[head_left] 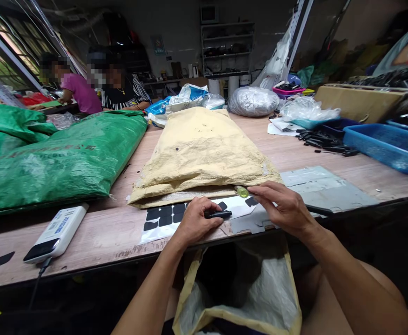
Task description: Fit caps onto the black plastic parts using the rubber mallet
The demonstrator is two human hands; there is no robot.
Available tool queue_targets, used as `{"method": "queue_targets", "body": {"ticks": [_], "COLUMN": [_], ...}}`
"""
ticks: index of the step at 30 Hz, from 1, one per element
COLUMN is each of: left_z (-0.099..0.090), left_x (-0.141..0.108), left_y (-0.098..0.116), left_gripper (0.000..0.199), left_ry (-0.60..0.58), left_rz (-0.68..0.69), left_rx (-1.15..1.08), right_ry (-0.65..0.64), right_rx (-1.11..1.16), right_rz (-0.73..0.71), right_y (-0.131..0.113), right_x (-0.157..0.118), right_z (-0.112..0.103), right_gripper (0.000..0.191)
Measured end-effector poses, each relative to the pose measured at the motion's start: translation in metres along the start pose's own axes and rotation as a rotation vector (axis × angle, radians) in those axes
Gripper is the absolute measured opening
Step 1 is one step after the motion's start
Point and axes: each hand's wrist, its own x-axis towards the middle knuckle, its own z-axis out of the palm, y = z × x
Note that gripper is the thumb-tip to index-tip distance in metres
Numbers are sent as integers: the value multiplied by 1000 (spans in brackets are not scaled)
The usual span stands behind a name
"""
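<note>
My left hand (199,217) is closed around a short black pen-like tube (218,214), which points right over the table's front edge. My right hand (283,204) reaches in from the right, its fingers stretched out. Its fingertips are at the side of a small yellow-green glass-like bottle (241,191); I cannot tell whether they touch it. That bottle lies at the front edge of a flat, pale yellow woven sack (204,149). Partly under the sack is a white sheet of black rounded-square stickers (165,217).
An open woven bag (238,311) hangs below the table edge. Left are a white power bank (56,232) with a cable and a stuffed green sack (60,158). Right are a grey board (325,186), black tubes (325,142) and a blue basket (385,146). Other people sit beyond.
</note>
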Motion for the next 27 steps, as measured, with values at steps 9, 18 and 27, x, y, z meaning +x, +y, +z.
{"method": "queue_targets", "body": {"ticks": [9,18,27], "left_z": [3,5,3], "left_x": [3,4,2], "left_y": [-4,-3,-3], "left_gripper": [21,19,18], "left_ry": [9,13,39], "left_rz": [-36,-62,-43], "left_rx": [-24,-2,-8], "right_ry": [-51,-126,-127], "right_rx": [177,-2,13], "right_rz": [27,68,129], "right_y": [-60,-62,-47], "right_x": [13,6,-2], "right_z": [8,11,13], "right_gripper": [32,32,30]}}
